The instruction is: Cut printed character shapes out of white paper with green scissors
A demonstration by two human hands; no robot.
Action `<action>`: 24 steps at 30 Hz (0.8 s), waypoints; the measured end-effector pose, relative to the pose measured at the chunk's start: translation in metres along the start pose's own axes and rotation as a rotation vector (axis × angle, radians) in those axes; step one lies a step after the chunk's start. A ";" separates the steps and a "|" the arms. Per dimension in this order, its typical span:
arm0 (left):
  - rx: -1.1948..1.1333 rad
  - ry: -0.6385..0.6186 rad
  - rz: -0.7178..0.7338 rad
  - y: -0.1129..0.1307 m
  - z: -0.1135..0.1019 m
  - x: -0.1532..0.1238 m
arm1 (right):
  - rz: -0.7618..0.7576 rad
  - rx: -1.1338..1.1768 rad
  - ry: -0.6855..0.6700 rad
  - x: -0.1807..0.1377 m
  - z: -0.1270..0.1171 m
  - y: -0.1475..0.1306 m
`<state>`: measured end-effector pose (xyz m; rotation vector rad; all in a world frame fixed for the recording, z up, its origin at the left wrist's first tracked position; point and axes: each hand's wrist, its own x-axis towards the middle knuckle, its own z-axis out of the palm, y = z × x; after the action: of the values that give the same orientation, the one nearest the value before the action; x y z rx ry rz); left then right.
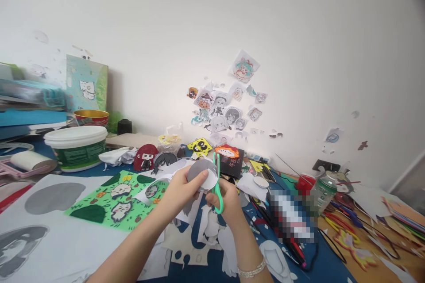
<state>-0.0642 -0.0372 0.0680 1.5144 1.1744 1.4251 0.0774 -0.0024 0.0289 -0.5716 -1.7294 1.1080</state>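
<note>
My left hand pinches a piece of paper with a grey rounded shape and a white part at its right. Green-handled scissors are gripped in my right hand, their blades pointing up along the right edge of the paper. Whether the blades are apart I cannot tell. Below both hands lie white paper offcuts, some with holes cut in them. A green sheet with drawn characters is to the left of my left forearm.
A white sheet with grey prints covers the left front. Behind it stands a lidded tub. Paper cutouts line the back. To the right are a jar, cables and a stack of coloured paper.
</note>
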 end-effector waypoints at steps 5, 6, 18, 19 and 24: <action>-0.035 0.069 -0.032 0.003 0.004 -0.001 | 0.018 0.014 -0.014 0.000 0.003 -0.001; -0.027 0.066 -0.037 0.003 0.004 0.000 | 0.017 0.017 -0.022 0.000 0.003 -0.003; 0.043 0.033 -0.052 0.002 0.001 0.000 | 0.020 0.058 -0.022 0.000 0.003 -0.001; 0.038 0.031 -0.050 0.002 0.001 0.000 | 0.022 0.053 -0.023 0.000 0.003 -0.001; 0.038 0.029 -0.051 0.003 0.000 0.000 | 0.014 0.049 -0.026 0.001 0.003 0.000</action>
<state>-0.0640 -0.0377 0.0707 1.4835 1.2554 1.4021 0.0744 -0.0031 0.0290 -0.5425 -1.7179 1.1692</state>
